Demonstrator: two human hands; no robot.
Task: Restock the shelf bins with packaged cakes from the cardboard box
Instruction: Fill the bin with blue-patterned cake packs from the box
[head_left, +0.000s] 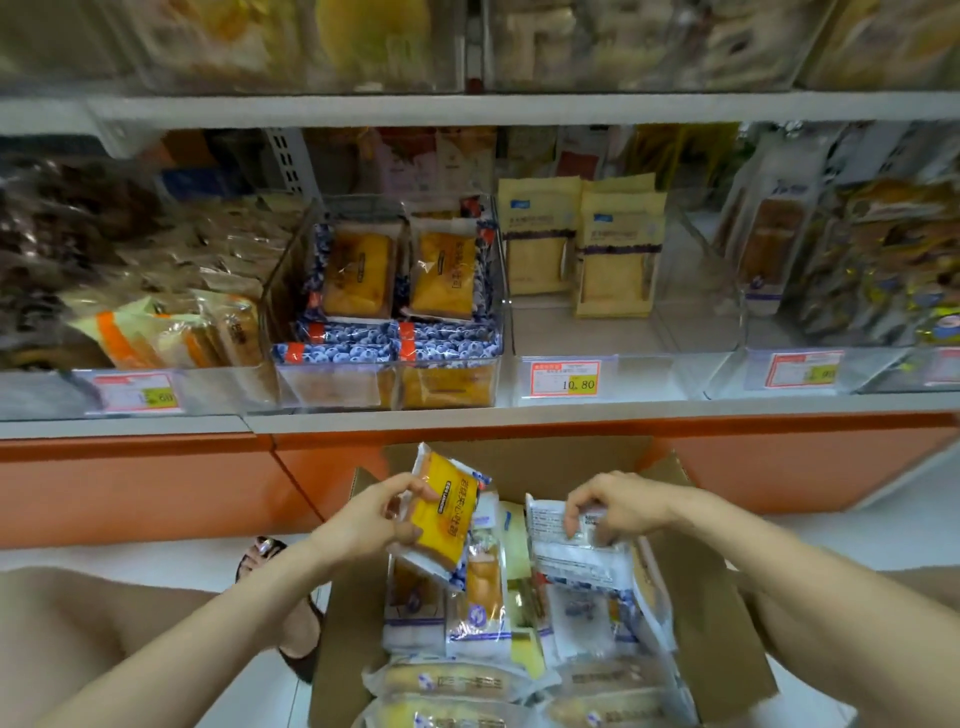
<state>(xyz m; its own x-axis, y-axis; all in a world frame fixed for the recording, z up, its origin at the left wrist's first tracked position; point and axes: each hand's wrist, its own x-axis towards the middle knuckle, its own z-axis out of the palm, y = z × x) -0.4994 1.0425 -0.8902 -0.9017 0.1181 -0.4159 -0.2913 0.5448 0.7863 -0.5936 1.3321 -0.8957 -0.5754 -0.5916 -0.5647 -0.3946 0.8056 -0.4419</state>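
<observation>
To the left of the left hand, a foot in a dark open-toed sandal (262, 553) rests on the pale floor beside the box. The left hand (374, 512) pinches between thumb and fingers the left edge of a yellow rectangular packaged cake in a clear wrapper with blueberry-print borders (448, 512). This packet is raised above the others and tilted, with its printed front facing up.

Under both hands stands the open brown cardboard box (727, 613). It holds more wrapped cakes (478, 608), some on edge and some lying flat nearer the person.

To the right of the lifted cake, the right hand (621, 506) curls its fingers over the top edge of a second packet turned to show its white printed back (576, 553). This packet leans upright in the box, with its lower part down among the others.

Beyond and above the left hand, on the white shelf (623, 408), sits a clear plastic bin (283, 296). It holds matching blueberry-bordered yellow cakes (358, 273) in two rows, stacked in layers. Beyond and above the right hand, the neighbouring clear bin (649, 374) holds two upright beige pouches (540, 234) at its back. A red-and-yellow price tag reading 10.80 (565, 378) is on its front. An orange panel (156, 483) runs below the shelf, behind the box.
</observation>
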